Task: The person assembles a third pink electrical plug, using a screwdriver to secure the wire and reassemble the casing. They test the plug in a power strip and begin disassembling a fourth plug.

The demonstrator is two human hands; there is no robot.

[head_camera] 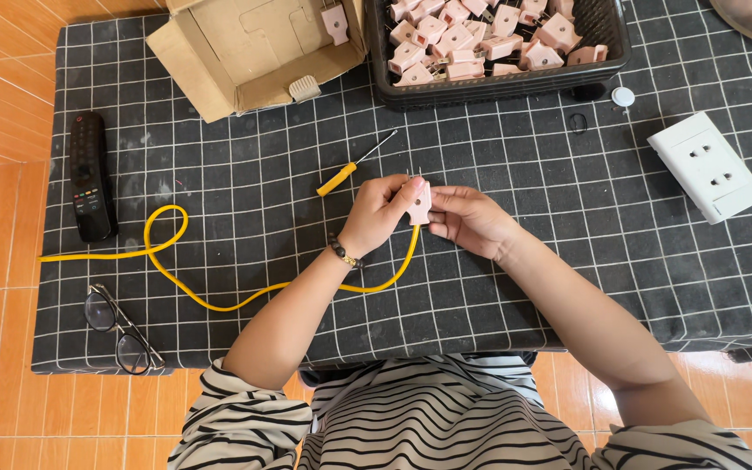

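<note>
Seemingly, in the head view, both hands meet over the middle of the mat (515, 287), closed together on one pink plug (419, 202). The left hand (382, 213) grips the plug from its nine o'clock side, fingers wrapped over the body; the right hand (472, 219) pinches it from three o'clock. Two thin prongs stick up at the plug's twelve o'clock. A yellow cable (219, 300) leaves the plug at six o'clock, sags under the left wrist, loops near the mat's nine o'clock edge and runs off to the left.

Whether the plug's shell is fully shut I cannot tell; the fingers cover the seam. For this step, I judge that a steady hold matters most: one hand should fix the body while the other works, with the cable kept slack so it does not tug the plug askew.

A yellow-handled screwdriver (350, 170) lies just at the hands' eleven o'clock, near and untouched. At twelve o'clock sits a black basket (607, 43) of more pink plugs, with an open carton (245, 52) at eleven. A white socket block (708, 165) lies at two o'clock, well apart. A black remote (90, 174) and glasses (119, 331) rest at the mat's nine and eight o'clock.
</note>
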